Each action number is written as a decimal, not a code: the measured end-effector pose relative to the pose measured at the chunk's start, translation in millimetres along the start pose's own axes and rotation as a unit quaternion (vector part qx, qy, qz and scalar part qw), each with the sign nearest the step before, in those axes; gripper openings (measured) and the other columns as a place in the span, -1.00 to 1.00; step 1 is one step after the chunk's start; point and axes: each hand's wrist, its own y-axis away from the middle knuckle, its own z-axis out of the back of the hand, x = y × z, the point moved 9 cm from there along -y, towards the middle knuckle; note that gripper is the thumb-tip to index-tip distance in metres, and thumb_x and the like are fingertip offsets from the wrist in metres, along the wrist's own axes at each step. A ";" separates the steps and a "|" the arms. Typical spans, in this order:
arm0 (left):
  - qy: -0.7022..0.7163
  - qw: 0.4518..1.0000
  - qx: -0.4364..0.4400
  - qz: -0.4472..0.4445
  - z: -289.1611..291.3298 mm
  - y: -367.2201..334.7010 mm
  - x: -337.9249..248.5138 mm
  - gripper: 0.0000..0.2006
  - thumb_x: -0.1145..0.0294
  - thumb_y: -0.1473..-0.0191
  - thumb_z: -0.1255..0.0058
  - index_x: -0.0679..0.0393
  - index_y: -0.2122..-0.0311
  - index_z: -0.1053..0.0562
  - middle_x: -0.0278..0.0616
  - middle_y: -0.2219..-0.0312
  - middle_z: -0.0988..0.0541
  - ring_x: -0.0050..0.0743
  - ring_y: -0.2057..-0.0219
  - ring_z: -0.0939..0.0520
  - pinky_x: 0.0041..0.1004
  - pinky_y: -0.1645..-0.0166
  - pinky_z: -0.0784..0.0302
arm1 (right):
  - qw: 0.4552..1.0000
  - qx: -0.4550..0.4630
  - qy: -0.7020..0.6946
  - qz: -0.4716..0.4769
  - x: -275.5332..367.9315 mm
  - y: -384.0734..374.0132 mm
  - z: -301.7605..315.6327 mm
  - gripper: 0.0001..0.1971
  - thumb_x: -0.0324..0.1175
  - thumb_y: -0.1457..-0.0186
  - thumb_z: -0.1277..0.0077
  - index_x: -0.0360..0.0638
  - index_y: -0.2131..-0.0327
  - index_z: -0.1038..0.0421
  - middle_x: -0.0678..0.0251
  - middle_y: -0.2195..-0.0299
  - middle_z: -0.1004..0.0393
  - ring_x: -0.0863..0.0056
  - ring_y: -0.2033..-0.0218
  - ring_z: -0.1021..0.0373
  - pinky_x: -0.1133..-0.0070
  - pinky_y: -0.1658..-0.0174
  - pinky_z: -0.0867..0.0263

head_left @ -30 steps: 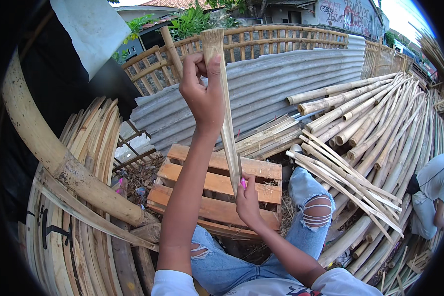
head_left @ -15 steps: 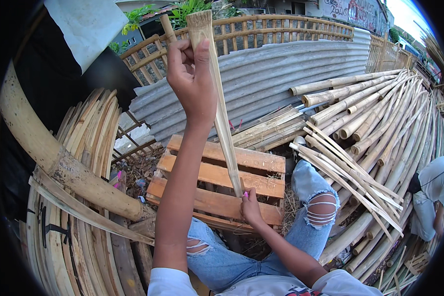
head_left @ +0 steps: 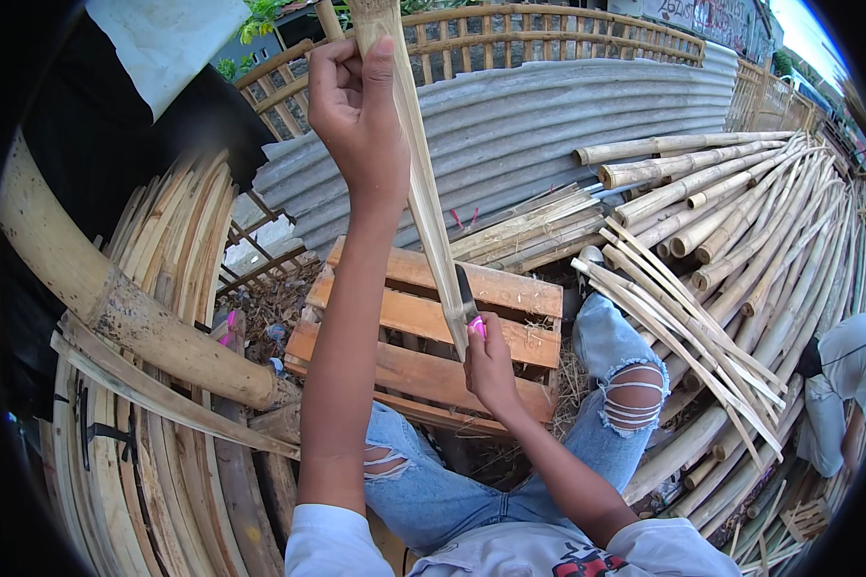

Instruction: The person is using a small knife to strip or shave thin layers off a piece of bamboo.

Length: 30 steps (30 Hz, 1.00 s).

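My left hand, raised high in front of me, is closed around the upper end of a long split bamboo strip. The strip slants down toward my right, its narrow lower end over the slatted wooden bench. Close to that lower end, my right hand is closed on a knife with a pink handle. Its dark blade points upward along the strip's right edge; whether it touches the bamboo I cannot tell.
A thick bamboo pole crosses my left side above stacked split bamboo. Many bamboo poles and thin strips lie at right, near another person. Behind the bench stand a corrugated metal sheet and a bamboo fence.
My right hand has risen a little, and the knife's blade now shows beside the strip. My left hand has shifted up and left with the bamboo strip.
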 end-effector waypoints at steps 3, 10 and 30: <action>0.026 1.000 0.003 0.007 -0.3 4.2 -1.6 -0.79 0.27 -0.15 -0.02 0.20 0.35 -0.34 -0.42 0.55 -0.34 -0.79 0.52 -0.30 -0.68 0.41 -0.23 | 0.967 0.019 0.216 0.130 73.5 -2.2 -4.8 -0.70 -0.28 -0.26 0.31 -0.24 0.02 -0.17 -0.08 0.61 -0.36 -0.06 0.57 -0.34 0.22 0.44 -0.19; -0.001 1.000 0.009 0.008 -15.4 10.9 -5.9 -0.77 0.24 -0.15 -0.01 0.20 0.37 -0.34 -0.42 0.56 -0.35 -0.79 0.53 -0.28 -0.68 0.43 -0.20 | 0.928 -0.004 0.326 0.180 117.8 22.9 4.7 -0.60 -0.32 -0.26 0.33 -0.17 -0.15 -0.07 -0.10 0.61 -0.37 -0.08 0.57 -0.35 0.19 0.47 -0.20; 0.028 0.999 -0.004 0.032 -4.3 7.6 8.1 -0.76 0.22 -0.15 -0.01 0.19 0.36 -0.34 -0.44 0.58 -0.35 -0.80 0.55 -0.30 -0.68 0.46 -0.22 | 0.960 -0.015 0.258 0.110 -15.5 17.5 11.3 -0.65 -0.33 -0.30 0.45 -0.16 -0.11 -0.07 -0.06 0.61 -0.38 -0.05 0.59 -0.37 0.24 0.50 -0.19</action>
